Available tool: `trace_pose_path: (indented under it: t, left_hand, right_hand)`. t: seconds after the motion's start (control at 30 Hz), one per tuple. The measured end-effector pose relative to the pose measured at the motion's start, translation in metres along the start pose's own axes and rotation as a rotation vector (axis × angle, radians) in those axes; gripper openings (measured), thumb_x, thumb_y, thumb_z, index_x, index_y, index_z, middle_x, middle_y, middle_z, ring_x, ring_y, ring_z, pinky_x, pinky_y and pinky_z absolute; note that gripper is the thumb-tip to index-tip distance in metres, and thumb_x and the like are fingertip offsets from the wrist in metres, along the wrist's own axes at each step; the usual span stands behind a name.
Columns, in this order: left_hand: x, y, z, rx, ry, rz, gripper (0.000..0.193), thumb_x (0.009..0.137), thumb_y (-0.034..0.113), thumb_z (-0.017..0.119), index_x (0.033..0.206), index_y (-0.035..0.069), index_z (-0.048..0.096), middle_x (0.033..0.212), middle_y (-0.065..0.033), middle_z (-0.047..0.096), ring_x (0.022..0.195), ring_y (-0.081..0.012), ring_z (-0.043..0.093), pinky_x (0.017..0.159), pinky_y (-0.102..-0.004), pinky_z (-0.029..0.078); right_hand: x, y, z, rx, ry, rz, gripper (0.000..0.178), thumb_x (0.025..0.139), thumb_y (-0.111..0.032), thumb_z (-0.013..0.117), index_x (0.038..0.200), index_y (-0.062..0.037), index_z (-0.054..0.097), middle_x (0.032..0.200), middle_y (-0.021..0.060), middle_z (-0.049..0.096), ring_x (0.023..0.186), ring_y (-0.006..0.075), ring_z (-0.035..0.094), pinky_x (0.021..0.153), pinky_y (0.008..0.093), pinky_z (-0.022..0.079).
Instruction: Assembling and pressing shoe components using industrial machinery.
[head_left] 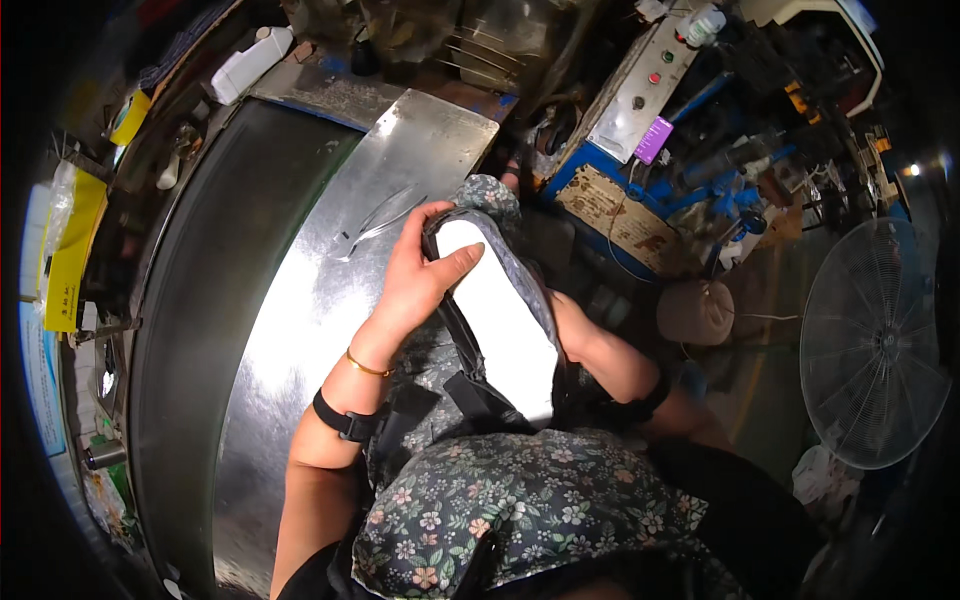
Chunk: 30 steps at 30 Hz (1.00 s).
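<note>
Over my lap I hold a shoe upper [540, 290] of dark grey fabric, with a long white sole-shaped piece [495, 320] facing up inside its edges. My left hand [415, 275] grips the far, rounded end, its thumb lying on the white surface and its fingers wrapped round the dark rim. Against the right side of the upper rests my right hand [575, 330], its fingers mostly hidden underneath. A dark strap-like strip [460, 335] runs along the upper's left edge. Below is a flowered apron [500, 500] across my body.
To the left, a shiny metal sheet [270, 370] borders a black conveyor belt [180, 360]. Thin pale strips [375, 225] lie on the sheet. Ahead stands a control box with buttons [650, 85]. A thread cone [695, 312] and a fan [880, 340] are at the right.
</note>
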<state>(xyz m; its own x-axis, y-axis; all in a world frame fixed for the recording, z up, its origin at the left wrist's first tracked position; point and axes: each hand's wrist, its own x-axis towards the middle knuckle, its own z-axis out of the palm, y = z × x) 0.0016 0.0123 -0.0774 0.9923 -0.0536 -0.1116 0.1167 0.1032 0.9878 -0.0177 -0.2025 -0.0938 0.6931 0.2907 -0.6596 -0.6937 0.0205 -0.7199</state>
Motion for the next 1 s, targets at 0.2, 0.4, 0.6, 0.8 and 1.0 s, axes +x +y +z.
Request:
trace_pose_path:
  t: [0.2, 0.4, 0.6, 0.8, 1.0]
  left_hand:
    - [0.014, 0.007, -0.005, -0.005, -0.002, -0.036, 0.056, 0.086, 0.011, 0.076, 0.134, 0.002, 0.047, 0.111, -0.0056, 0.061, 0.099, -0.0133, 0.058, 0.087, -0.027, 0.049]
    - [0.025, 0.002, -0.006, -0.004, -0.031, 0.067, 0.056, 0.087, 0.012, 0.076, 0.131, -0.003, 0.044, 0.108, -0.0093, 0.062, 0.093, -0.0147, 0.061, 0.079, -0.0289, 0.052]
    - [0.022, 0.007, -0.011, 0.024, -0.119, -0.008, 0.056, 0.092, 0.016, 0.071, 0.139, 0.0, 0.044, 0.117, -0.0069, 0.059, 0.107, -0.0151, 0.057, 0.095, -0.0292, 0.047]
    - [-0.007, 0.011, 0.014, 0.005, 0.351, -0.003, 0.048, 0.105, 0.029, 0.039, 0.134, -0.007, 0.051, 0.126, -0.0236, 0.06, 0.117, -0.033, 0.058, 0.102, -0.0416, 0.044]
    - [-0.021, 0.025, -0.011, 1.123, 0.174, -0.199, 0.043, 0.104, 0.028, 0.043, 0.126, -0.007, 0.054, 0.108, -0.0333, 0.065, 0.104, -0.0463, 0.063, 0.089, -0.0471, 0.051]
  right_hand:
    - [0.009, -0.026, 0.005, -1.608, 0.206, -0.97, 0.04, 0.1, -0.025, 0.047, 0.111, 0.0095, 0.063, 0.086, 0.0173, 0.069, 0.072, 0.0267, 0.069, 0.065, 0.032, 0.055]
    - [0.003, -0.049, 0.026, -1.855, 0.439, -1.053, 0.035, 0.093, -0.022, 0.057, 0.106, 0.0101, 0.062, 0.079, 0.012, 0.068, 0.065, 0.0227, 0.067, 0.058, 0.0309, 0.052]
    - [-0.019, -0.021, 0.0, -0.586, -0.187, -0.561, 0.058, 0.105, -0.021, 0.048, 0.152, 0.0038, 0.025, 0.148, 0.0157, 0.042, 0.136, 0.0197, 0.038, 0.113, 0.0331, 0.031]
    - [-0.004, 0.0, 0.032, -0.496, -0.008, -0.665, 0.067, 0.102, -0.028, 0.054, 0.151, 0.0058, 0.023, 0.138, 0.0258, 0.051, 0.129, 0.0336, 0.051, 0.107, 0.0385, 0.04]
    - [-0.016, 0.007, 0.063, -0.71, 0.11, -0.6, 0.072, 0.101, -0.027, 0.055, 0.151, 0.0077, 0.016, 0.131, 0.0338, 0.053, 0.121, 0.0426, 0.057, 0.098, 0.0444, 0.047]
